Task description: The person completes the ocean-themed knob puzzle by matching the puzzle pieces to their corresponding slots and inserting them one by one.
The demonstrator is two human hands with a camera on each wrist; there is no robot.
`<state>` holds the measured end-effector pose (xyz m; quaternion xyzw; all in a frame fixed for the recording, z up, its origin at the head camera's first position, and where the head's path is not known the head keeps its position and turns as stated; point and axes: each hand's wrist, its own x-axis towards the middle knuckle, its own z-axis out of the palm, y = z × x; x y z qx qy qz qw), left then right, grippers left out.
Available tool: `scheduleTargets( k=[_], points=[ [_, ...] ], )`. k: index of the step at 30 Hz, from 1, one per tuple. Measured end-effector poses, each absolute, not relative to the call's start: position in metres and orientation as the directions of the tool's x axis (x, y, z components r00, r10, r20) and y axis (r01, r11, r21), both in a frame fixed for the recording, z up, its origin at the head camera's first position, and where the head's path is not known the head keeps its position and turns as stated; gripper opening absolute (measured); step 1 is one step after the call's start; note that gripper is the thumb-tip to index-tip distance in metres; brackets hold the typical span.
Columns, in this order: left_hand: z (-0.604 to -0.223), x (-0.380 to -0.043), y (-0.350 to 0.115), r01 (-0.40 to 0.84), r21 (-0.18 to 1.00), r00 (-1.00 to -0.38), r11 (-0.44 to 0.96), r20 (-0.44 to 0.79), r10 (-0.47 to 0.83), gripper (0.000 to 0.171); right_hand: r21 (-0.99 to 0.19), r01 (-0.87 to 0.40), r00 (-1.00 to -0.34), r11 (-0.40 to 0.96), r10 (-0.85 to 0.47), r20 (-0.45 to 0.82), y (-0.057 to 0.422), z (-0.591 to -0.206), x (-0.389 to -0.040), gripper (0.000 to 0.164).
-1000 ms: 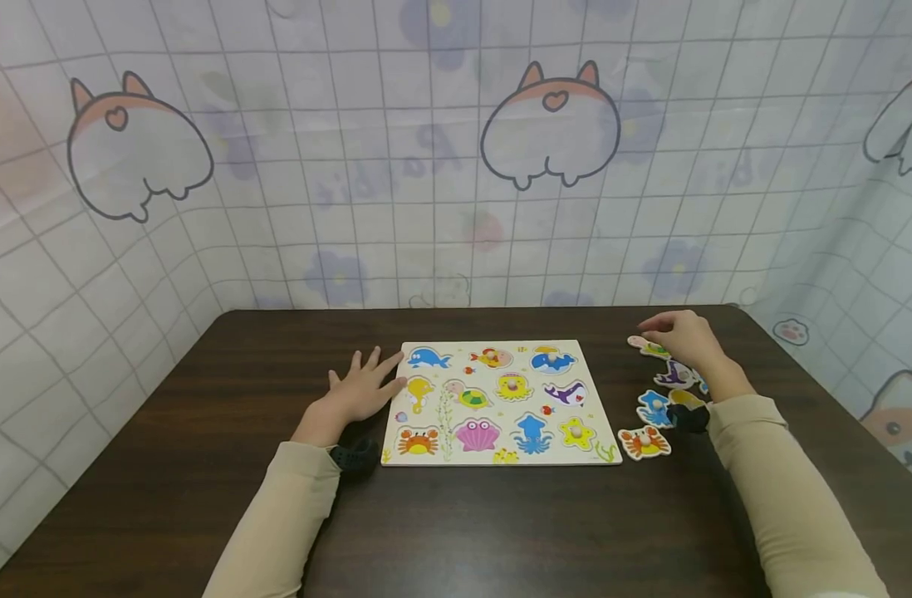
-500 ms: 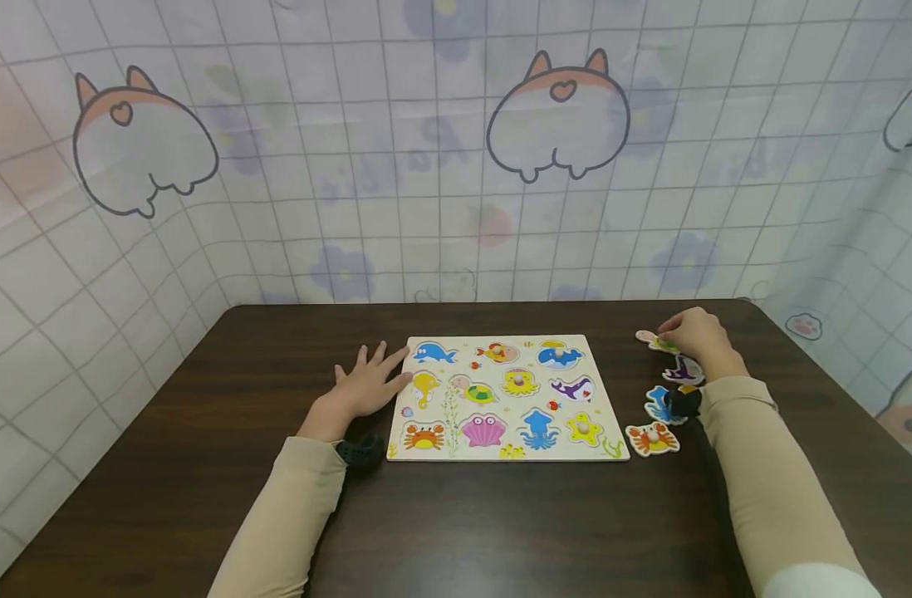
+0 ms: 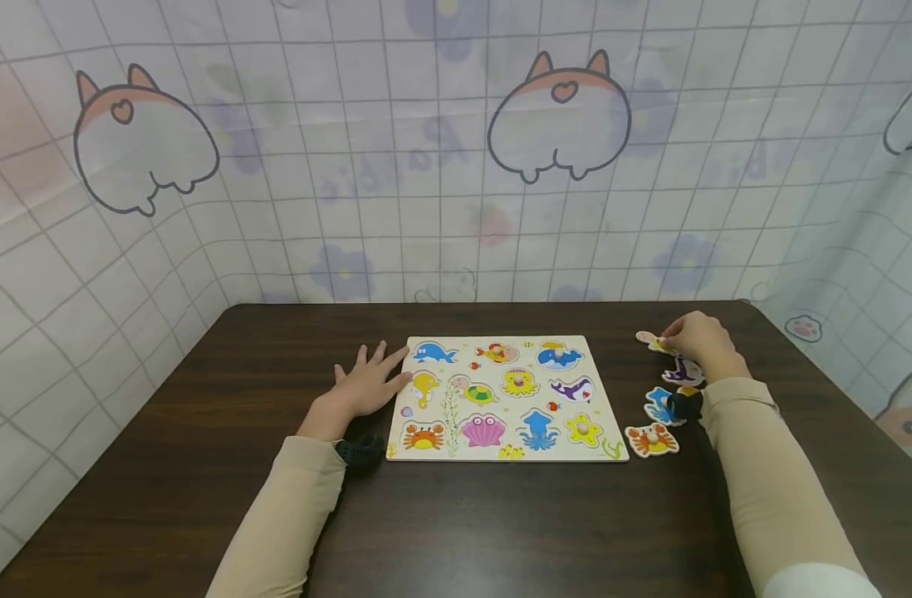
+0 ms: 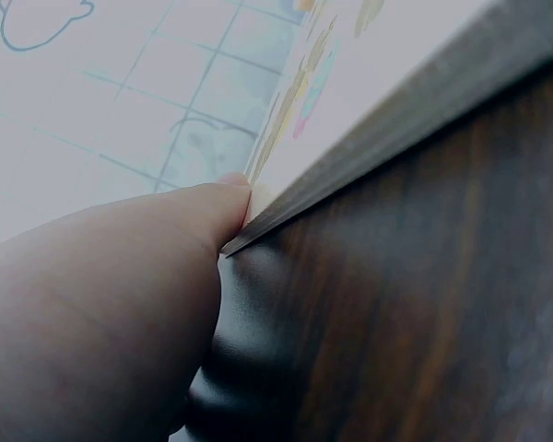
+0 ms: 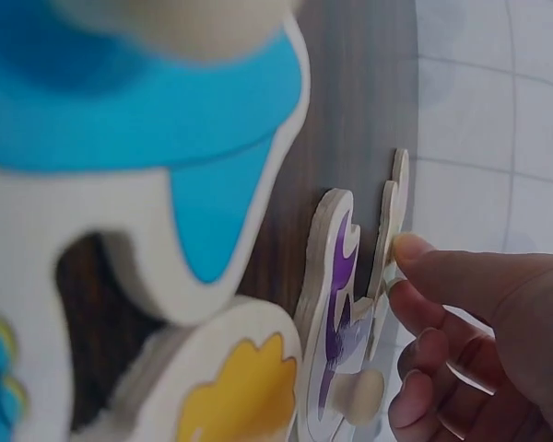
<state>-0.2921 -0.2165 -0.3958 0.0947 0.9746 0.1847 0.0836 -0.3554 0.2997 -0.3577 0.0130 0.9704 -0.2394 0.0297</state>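
Observation:
In the head view, a wooden sea-animal puzzle board lies on the dark table. My left hand is spread at its left edge, the thumb touching the rim. At the right, my right hand pinches the green turtle puzzle piece, which lies on the table; the fingers hide its knob. In the right wrist view, thumb and index meet at this turtle piece. A purple whale piece lies just under the hand. Nearer me are a blue squid piece and a crab piece.
Knobbed starfish, octopus, blue whale and fish pieces sit in the board. A yellow piece lies partly hidden under the right wrist. Behind the table hangs a grid-patterned cloth.
The right hand has come down to the turtle piece, and its fingers have closed on it. The left hand stays at the board's edge. The head view has shifted slightly.

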Motion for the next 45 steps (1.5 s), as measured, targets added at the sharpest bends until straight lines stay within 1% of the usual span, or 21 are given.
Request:
scheduleTargets(
  k=[13, 21, 31, 45],
  points=[
    [-0.397, -0.292, -0.217, 0.152, 0.373, -0.968, 0.915, -0.131, 0.214, 0.067, -0.411, -0.018, -1.000, 0.912, -0.017, 0.007, 0.296, -0.349, -0.356, 0.031],
    [-0.396, -0.293, -0.217, 0.155, 0.372, -0.968, 0.915, -0.130, 0.216, 0.067, -0.367, -0.081, -0.997, 0.927, -0.078, 0.022, 0.289, -0.344, -0.354, 0.033],
    [-0.395, -0.292, -0.218, 0.153, 0.373, -0.967, 0.915, -0.133, 0.215, 0.066, -0.319, -0.159, -0.987, 0.934, -0.144, 0.071, 0.267, -0.337, -0.349, 0.034],
    [-0.396, -0.294, -0.217, 0.151, 0.371, -0.966, 0.916, -0.140, 0.216, 0.068, -0.306, -0.255, -0.966, 0.917, -0.230, 0.116, 0.231, -0.321, -0.334, 0.032]
  ],
)
